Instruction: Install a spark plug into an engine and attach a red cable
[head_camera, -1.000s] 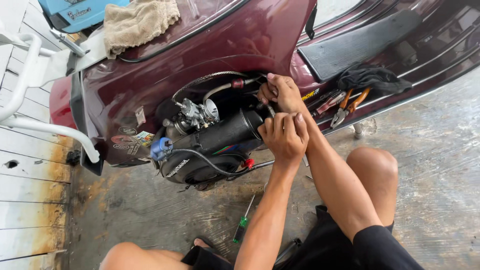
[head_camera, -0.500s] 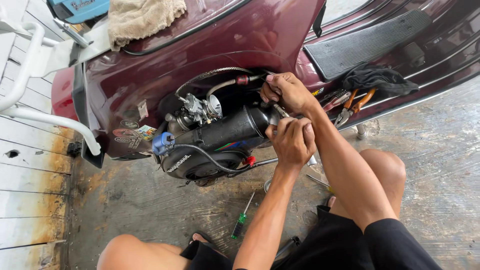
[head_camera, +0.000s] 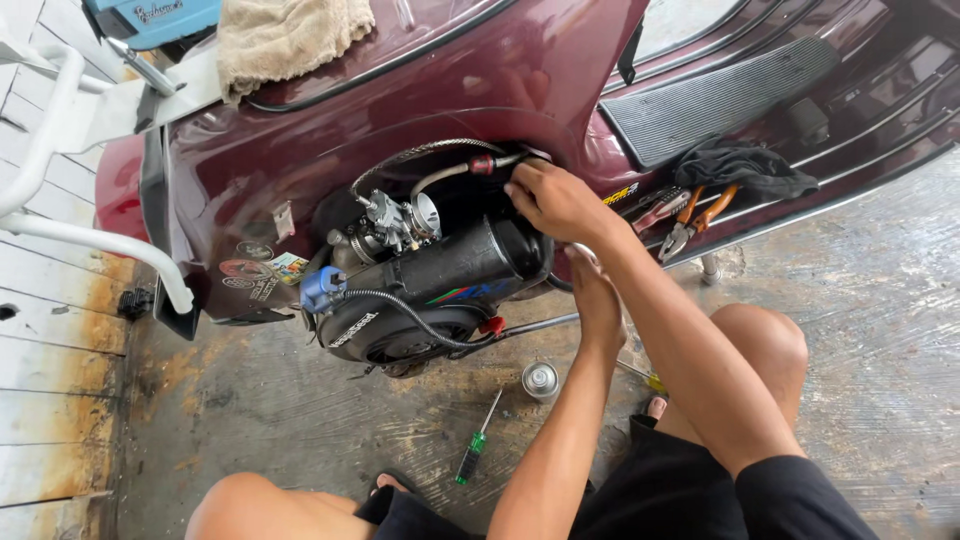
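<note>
Maroon scooter body (head_camera: 420, 80) is lying on its side; the right hand (head_camera: 555, 200) is curling, fingers bent, onto the engine's (head_camera: 440, 270) upper right end, while the left hand (head_camera: 597, 290) is tucking underneath, grip hidden.

You sit on a stained concrete floor (head_camera: 250, 420). A green-handled screwdriver (head_camera: 477, 445) lies on it between your knees. A small metal can (head_camera: 540, 380) stands just beyond the screwdriver, near the scooter's engine. White planks (head_camera: 50, 350) border the floor's left edge.

Repair yard: opened scooter (head_camera: 420, 110), pliers (head_camera: 695, 215)
</note>
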